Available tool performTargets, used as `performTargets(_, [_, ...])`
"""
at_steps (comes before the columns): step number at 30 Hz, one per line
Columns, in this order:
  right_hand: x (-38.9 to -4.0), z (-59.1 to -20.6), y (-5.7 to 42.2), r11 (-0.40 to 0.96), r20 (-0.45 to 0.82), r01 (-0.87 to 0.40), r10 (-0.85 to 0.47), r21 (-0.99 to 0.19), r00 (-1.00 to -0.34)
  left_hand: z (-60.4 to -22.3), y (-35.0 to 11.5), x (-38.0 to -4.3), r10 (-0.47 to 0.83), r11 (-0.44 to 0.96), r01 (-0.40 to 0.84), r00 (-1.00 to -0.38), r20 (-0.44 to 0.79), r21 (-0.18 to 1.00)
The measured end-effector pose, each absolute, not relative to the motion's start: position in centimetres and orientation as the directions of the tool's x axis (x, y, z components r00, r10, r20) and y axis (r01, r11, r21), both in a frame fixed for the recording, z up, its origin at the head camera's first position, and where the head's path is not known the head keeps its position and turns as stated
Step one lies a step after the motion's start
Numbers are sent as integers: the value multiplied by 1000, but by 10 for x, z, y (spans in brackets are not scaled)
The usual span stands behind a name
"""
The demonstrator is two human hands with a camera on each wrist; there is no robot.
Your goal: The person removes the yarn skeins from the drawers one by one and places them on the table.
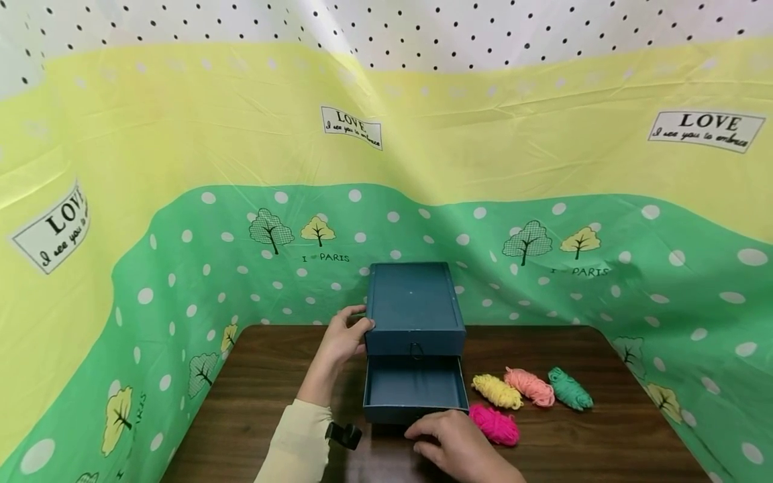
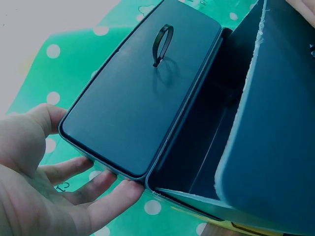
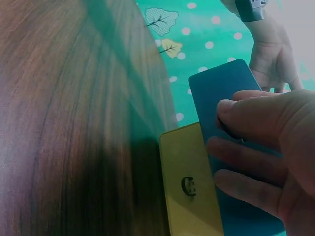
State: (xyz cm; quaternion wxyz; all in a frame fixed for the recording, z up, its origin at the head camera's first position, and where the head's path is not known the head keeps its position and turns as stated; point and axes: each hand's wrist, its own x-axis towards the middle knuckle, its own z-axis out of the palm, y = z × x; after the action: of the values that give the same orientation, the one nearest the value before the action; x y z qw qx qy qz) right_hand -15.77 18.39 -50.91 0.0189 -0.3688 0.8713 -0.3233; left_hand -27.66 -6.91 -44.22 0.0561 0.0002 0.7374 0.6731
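A dark blue drawer box [image 1: 413, 298] stands at the table's far edge, its upper drawer [image 2: 142, 98] closed with a black loop handle on the front. The blue drawer below it [image 1: 415, 392] is pulled out, its inside floor showing. My left hand [image 1: 345, 335] rests against the box's left side, thumb at the top front corner and fingers spread along the side. At the front of the pulled-out drawer, my right hand [image 1: 455, 443] pinches its dark loop handle [image 3: 229, 130] between thumb and forefinger; the other fingers lie along the drawer front.
Yellow [image 1: 497, 391], salmon [image 1: 529, 387], green [image 1: 570, 388] and magenta [image 1: 494, 424] yarn skeins lie right of the box on the brown wooden table [image 1: 278, 382]. Under the blue drawer sits a yellow drawer front [image 3: 189, 184] with a dark loop. A patterned curtain [image 1: 326, 295] hangs behind and at both sides.
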Motion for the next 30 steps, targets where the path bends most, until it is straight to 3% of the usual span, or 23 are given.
performTargets(10, [-158,-513,180,490,315,-699,-650,-521,-691,-443,-70,-277,80,105,-75,-993,-84,992])
performTargets(30, [-171,-504,176,534,471,-733,-562,-422,-680,-439,-71,-276,90,97,-78,-992,-87,992])
